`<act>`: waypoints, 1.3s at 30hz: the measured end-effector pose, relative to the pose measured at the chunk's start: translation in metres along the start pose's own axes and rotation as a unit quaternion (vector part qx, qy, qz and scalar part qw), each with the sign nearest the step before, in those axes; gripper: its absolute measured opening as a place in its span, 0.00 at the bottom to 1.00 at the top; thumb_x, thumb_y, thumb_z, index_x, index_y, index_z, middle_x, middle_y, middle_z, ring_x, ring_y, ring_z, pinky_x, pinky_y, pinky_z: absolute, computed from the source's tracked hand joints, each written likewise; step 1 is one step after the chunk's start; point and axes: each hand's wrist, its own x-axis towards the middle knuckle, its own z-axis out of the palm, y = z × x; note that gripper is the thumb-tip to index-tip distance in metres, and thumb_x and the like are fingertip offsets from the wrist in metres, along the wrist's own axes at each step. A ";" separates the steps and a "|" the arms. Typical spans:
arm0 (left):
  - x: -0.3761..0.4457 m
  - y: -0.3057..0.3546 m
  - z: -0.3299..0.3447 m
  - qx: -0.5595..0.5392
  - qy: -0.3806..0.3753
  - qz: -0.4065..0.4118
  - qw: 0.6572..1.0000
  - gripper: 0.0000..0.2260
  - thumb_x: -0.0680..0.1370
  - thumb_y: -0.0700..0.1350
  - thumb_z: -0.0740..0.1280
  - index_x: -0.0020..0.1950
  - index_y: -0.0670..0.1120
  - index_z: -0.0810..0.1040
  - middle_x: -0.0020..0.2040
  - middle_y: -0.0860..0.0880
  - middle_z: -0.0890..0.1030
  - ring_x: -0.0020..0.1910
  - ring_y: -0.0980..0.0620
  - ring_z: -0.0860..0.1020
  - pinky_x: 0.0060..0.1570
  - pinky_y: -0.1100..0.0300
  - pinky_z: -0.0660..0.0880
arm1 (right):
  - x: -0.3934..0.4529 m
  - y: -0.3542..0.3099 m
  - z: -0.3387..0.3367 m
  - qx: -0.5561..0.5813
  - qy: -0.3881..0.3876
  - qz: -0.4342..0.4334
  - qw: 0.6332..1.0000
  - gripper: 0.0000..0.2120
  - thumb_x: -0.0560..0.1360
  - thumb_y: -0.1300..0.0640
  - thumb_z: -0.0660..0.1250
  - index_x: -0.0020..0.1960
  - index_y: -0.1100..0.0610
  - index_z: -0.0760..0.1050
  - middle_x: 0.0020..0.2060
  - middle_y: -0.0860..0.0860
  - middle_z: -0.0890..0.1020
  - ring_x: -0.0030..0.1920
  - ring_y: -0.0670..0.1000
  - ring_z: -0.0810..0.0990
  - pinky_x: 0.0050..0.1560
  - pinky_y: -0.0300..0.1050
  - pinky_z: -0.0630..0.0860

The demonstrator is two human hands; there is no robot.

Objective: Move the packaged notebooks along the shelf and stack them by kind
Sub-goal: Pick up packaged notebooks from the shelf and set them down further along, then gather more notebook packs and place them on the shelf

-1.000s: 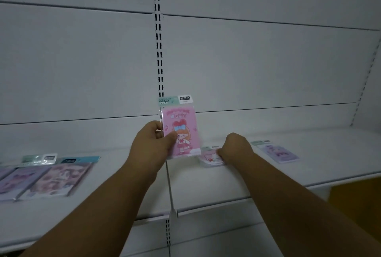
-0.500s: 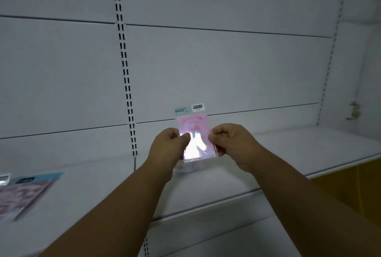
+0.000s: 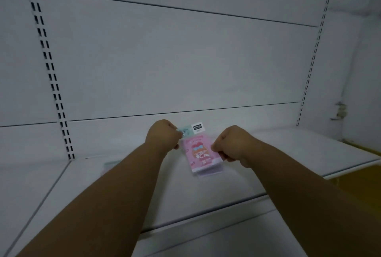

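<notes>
left hand (image 3: 164,135): curled, pinching the left edge of the pink notebook (image 3: 202,153) | right hand (image 3: 232,145): curled, pinching its right edge | pink notebook: between both hands, low over the white shelf (image 3: 288,153), atop a pale purple pack (image 3: 208,173) | another pack (image 3: 110,165): lies left, partly hidden by the left forearm

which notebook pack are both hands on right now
The pink notebook pack with the cartoon girl, pinched between left hand and right hand. The pale pack by the left forearm lies untouched.
</notes>
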 end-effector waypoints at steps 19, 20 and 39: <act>-0.002 -0.018 -0.017 0.318 0.088 0.084 0.940 0.11 0.70 0.50 0.72 0.50 0.52 0.74 0.44 0.53 0.78 0.43 0.52 0.76 0.40 0.59 0.72 | 0.005 -0.035 0.040 -0.160 0.068 -0.295 0.940 0.15 0.74 0.51 0.69 0.60 0.52 0.74 0.54 0.51 0.76 0.49 0.50 0.77 0.49 0.41 0.72; -0.008 -0.023 -0.035 0.320 0.097 0.083 0.939 0.11 0.70 0.52 0.71 0.49 0.53 0.74 0.44 0.54 0.78 0.42 0.53 0.76 0.40 0.59 0.73 | 0.001 -0.049 0.048 -0.155 0.066 -0.315 0.934 0.16 0.74 0.52 0.68 0.61 0.52 0.74 0.55 0.51 0.76 0.51 0.50 0.77 0.51 0.43 0.73; -0.267 -0.242 -0.463 0.397 0.224 -0.074 0.887 0.11 0.74 0.55 0.64 0.54 0.53 0.75 0.50 0.52 0.79 0.47 0.52 0.76 0.47 0.56 0.75 | -0.225 -0.350 0.361 -0.137 -0.032 -0.490 0.860 0.14 0.74 0.51 0.66 0.58 0.56 0.72 0.52 0.56 0.75 0.50 0.57 0.75 0.48 0.49 0.74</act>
